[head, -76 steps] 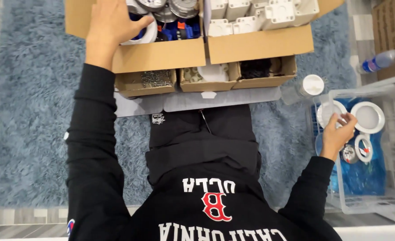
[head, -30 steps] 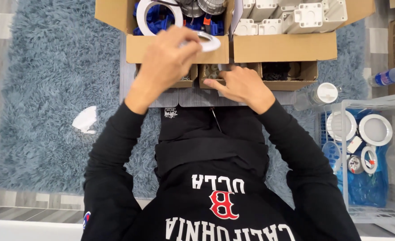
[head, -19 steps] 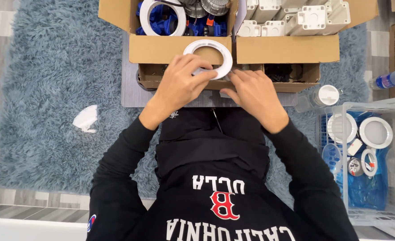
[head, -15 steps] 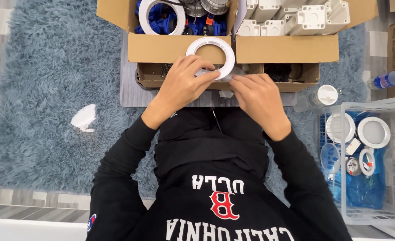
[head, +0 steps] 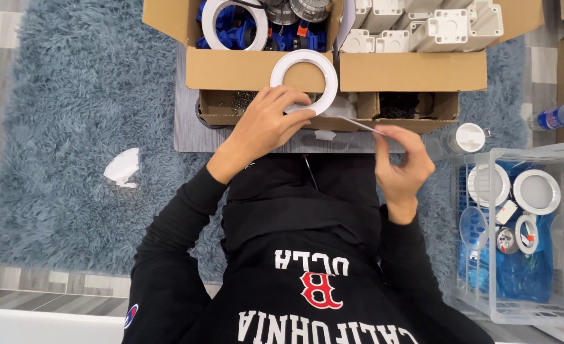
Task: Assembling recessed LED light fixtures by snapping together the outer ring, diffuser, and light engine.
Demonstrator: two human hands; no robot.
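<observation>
two hands: left hand [head: 266,124] grips smooth white ring [head: 304,81]; right hand [head: 400,167] pinches thin, possibly film strip [head: 358,124].

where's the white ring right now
In the head view, the white ring is top centre, held by the left hand before the cardboard box.

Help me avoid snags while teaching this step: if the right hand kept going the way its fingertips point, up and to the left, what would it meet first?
Probably the white ring held by the left hand; the right hand pinches a thin strip leading there. Depth is unclear.
</observation>
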